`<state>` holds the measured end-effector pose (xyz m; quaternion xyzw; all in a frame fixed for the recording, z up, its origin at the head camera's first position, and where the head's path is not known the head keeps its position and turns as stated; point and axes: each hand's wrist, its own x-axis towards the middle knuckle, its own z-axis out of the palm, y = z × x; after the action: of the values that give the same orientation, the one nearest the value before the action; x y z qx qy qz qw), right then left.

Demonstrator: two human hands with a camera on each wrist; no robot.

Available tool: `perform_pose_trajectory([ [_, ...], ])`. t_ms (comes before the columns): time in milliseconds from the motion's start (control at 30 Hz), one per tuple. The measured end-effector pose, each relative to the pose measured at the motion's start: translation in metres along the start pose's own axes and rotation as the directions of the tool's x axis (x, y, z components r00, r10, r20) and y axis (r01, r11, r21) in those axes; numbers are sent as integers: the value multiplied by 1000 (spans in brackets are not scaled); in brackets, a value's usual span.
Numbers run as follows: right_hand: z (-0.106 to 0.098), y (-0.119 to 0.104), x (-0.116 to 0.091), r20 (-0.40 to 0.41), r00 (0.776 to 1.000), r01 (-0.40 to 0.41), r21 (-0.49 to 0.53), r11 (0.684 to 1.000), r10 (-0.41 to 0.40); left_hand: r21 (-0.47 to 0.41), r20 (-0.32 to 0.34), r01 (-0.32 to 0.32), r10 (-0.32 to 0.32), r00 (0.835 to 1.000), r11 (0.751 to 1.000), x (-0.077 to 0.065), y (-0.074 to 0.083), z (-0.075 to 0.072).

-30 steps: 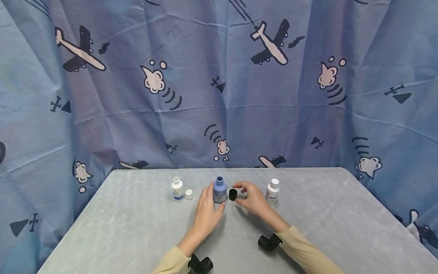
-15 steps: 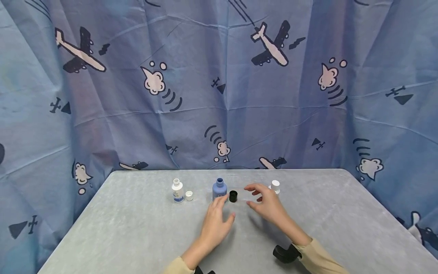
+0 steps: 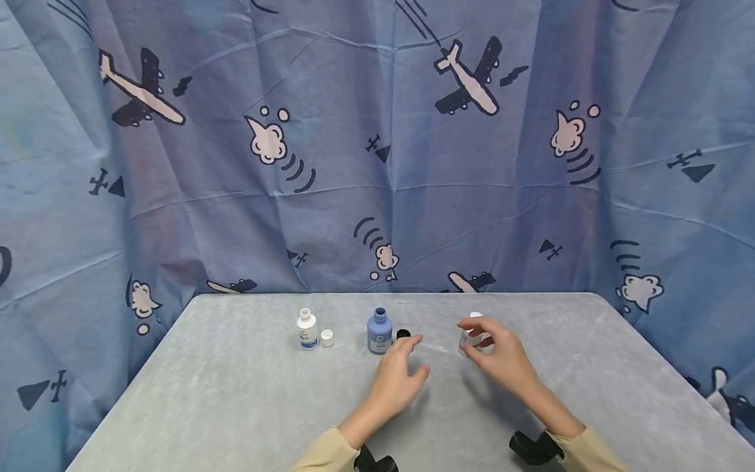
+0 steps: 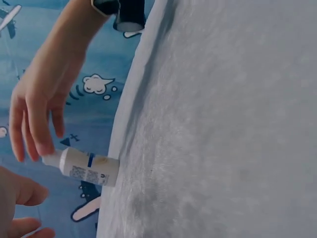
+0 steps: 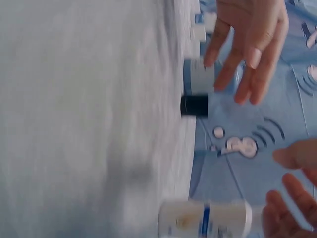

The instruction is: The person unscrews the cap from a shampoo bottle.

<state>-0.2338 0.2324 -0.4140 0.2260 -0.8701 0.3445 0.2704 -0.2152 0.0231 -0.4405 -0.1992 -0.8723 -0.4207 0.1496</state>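
Observation:
Toward the table's right stands a white bottle (image 4: 89, 166) with its white cap (image 3: 476, 314) on. My right hand (image 3: 501, 357) is right at it, thumb and fingers bent loosely around the cap end. In the right wrist view the thumb (image 5: 297, 154) stays apart from the bottle, while the fingers (image 5: 280, 213) overlap the cap. My left hand (image 3: 396, 383) hovers with fingers extended, holding nothing, in front of a black cap (image 3: 404, 334) that it partly covers. Left of that cap is an uncapped blue bottle (image 3: 379, 333).
An uncapped white bottle (image 3: 307, 330) stands at the left, with a loose white cap (image 3: 327, 338) beside it. The grey table (image 3: 236, 393) ends at a blue curtain (image 3: 330, 131) printed with planes. Both wrists wear black cameras.
My left hand has left the blue bottle and moved right and nearer. My right hand has moved right, from beside the black cap to the capped white bottle.

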Motion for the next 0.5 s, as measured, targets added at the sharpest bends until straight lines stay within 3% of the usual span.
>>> perform_pose_trajectory([
  [233, -24, 20, 5, -55, 998, 9, -51, 999, -12, -68, 63, 16, -12, 998, 998, 19, 3, 10],
  [500, -33, 46, 6, -84, 996, -41, -50, 998, 36, -124, 118, 67, -53, 992, 990, 39, 5, 22],
])
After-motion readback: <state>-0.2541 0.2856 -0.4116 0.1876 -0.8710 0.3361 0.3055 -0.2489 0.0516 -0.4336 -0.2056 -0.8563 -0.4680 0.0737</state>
